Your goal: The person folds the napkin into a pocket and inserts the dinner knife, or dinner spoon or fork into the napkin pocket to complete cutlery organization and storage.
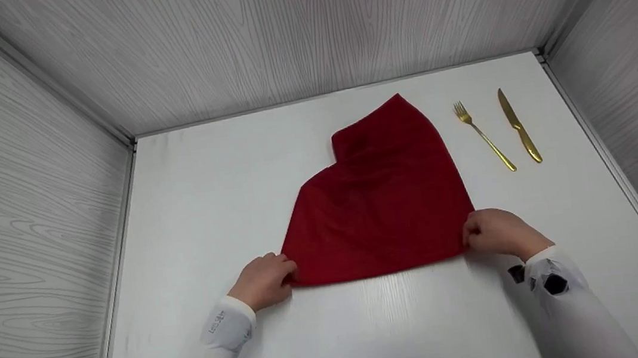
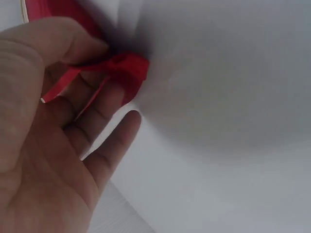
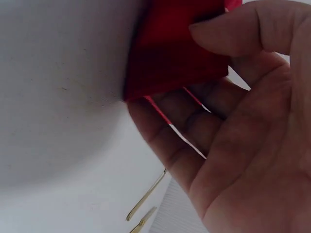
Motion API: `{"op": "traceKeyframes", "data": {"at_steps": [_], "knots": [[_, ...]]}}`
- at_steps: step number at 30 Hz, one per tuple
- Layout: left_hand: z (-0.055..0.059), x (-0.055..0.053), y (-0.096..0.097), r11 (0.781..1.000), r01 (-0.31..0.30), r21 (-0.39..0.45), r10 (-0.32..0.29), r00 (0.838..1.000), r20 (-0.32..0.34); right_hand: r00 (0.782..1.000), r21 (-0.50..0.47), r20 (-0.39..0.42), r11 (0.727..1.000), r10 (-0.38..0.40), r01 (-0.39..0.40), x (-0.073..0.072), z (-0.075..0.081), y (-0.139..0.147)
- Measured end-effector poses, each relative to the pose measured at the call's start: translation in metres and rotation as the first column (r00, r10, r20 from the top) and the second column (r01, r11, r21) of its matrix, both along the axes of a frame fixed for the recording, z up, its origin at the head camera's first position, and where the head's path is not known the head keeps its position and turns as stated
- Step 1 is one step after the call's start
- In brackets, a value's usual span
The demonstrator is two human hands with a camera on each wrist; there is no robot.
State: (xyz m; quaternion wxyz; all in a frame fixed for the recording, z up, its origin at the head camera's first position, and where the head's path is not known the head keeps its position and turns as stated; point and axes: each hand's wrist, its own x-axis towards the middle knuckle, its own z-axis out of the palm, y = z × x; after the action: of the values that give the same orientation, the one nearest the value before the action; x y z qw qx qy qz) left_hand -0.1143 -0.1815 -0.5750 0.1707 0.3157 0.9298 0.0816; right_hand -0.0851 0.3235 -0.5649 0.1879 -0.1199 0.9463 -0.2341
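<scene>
A red cloth napkin (image 1: pixel 383 214) lies on the white table, its near edge fairly straight and its far left side folded unevenly with a notch. My left hand (image 1: pixel 264 280) pinches the near left corner; in the left wrist view the thumb presses the red fabric (image 2: pixel 129 68) against the fingers, with the little finger held away. At the near right corner my right hand (image 1: pixel 499 232) grips the cloth. The right wrist view shows the thumb on top of the napkin (image 3: pixel 170 48) and the other fingers beneath it.
To the right of the napkin lie a gold fork (image 1: pixel 485 137) and, beyond it, a gold knife (image 1: pixel 520 127), both slanted. Grey wood-grain panels (image 1: pixel 302 31) wall the white table (image 1: pixel 200 186) at the back and on both sides.
</scene>
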Motion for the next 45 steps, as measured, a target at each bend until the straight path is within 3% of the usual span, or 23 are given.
{"op": "traceKeyframes", "data": {"at_steps": [3, 6, 8, 10, 12, 14, 19, 21, 23, 25, 28, 30, 33, 35, 37, 39, 42, 43, 45], "knots": [[0.007, -0.005, 0.003, 0.998, -0.066, 0.003, 0.065, 0.990, 0.124, 0.992, 0.017, 0.124, 0.999, -0.038, 0.036, -0.004, 0.005, -0.004], [0.015, -0.015, 0.009, 0.988, -0.149, 0.048, 0.138, 0.975, 0.172, 0.978, 0.041, 0.192, 0.996, -0.080, 0.074, -0.010, 0.013, -0.008], [0.019, -0.027, 0.014, 0.976, -0.195, 0.092, 0.180, 0.972, 0.150, 0.983, 0.049, 0.163, 0.996, -0.081, 0.074, -0.016, 0.017, -0.013], [0.023, -0.043, 0.021, 0.958, -0.248, 0.147, 0.231, 0.965, 0.125, 0.996, 0.042, 0.073, 0.998, -0.051, 0.048, -0.026, 0.019, -0.019], [0.024, -0.061, 0.028, 0.933, -0.301, 0.198, 0.276, 0.950, 0.144, 1.000, 0.034, -0.021, 0.999, -0.021, 0.022, -0.039, 0.020, -0.028], [0.024, -0.080, 0.035, 0.898, -0.368, 0.242, 0.320, 0.923, 0.215, 0.994, 0.028, -0.111, 1.000, 0.009, -0.006, -0.055, 0.019, -0.039], [0.016, -0.119, 0.052, 0.793, -0.533, 0.295, 0.407, 0.824, 0.394, 0.978, 0.054, -0.201, 0.998, 0.048, -0.038, -0.095, 0.014, -0.070], [0.012, -0.129, 0.058, 0.769, -0.570, 0.288, 0.432, 0.796, 0.424, 0.978, 0.071, -0.199, 0.997, 0.055, -0.042, -0.108, 0.009, -0.081], [0.010, -0.134, 0.063, 0.767, -0.583, 0.268, 0.440, 0.783, 0.440, 0.981, 0.091, -0.183, 0.995, 0.062, -0.046, -0.117, 0.004, -0.089], [0.010, -0.137, 0.067, 0.783, -0.573, 0.240, 0.439, 0.784, 0.440, 0.985, 0.109, -0.158, 0.993, 0.066, -0.049, -0.123, -0.001, -0.095], [0.012, -0.139, 0.072, 0.821, -0.533, 0.204, 0.420, 0.807, 0.415, 0.992, 0.135, -0.120, 0.990, 0.047, -0.031, -0.128, -0.006, -0.099], [0.013, -0.138, 0.073, 0.835, -0.517, 0.189, 0.416, 0.818, 0.397, 0.994, 0.141, -0.104, 0.990, 0.029, -0.014, -0.129, -0.008, -0.099], [0.015, -0.133, 0.076, 0.827, -0.522, 0.207, 0.419, 0.819, 0.393, 0.996, 0.132, -0.091, 0.991, 0.002, 0.010, -0.130, -0.011, -0.095], [0.016, -0.128, 0.078, 0.807, -0.540, 0.239, 0.423, 0.811, 0.403, 0.997, 0.120, -0.083, 0.993, -0.005, 0.015, -0.131, -0.012, -0.091], [0.017, -0.123, 0.081, 0.793, -0.539, 0.282, 0.416, 0.819, 0.396, 0.997, 0.108, -0.073, 0.994, -0.007, 0.015, -0.131, -0.013, -0.088], [0.019, -0.117, 0.086, 0.794, -0.512, 0.328, 0.392, 0.844, 0.367, 0.998, 0.098, -0.060, 0.995, -0.004, 0.010, -0.132, -0.013, -0.085], [0.023, -0.109, 0.093, 0.839, -0.410, 0.357, 0.317, 0.903, 0.291, 0.999, 0.085, -0.038, 0.996, -0.004, 0.007, -0.133, -0.012, -0.082], [0.025, -0.106, 0.095, 0.852, -0.382, 0.357, 0.288, 0.913, 0.289, 0.999, 0.082, -0.032, 0.997, -0.005, 0.008, -0.133, -0.011, -0.081], [0.028, -0.102, 0.098, 0.869, -0.346, 0.354, 0.228, 0.914, 0.335, 1.000, 0.073, -0.019, 0.997, -0.013, 0.014, -0.133, -0.010, -0.080]]}}
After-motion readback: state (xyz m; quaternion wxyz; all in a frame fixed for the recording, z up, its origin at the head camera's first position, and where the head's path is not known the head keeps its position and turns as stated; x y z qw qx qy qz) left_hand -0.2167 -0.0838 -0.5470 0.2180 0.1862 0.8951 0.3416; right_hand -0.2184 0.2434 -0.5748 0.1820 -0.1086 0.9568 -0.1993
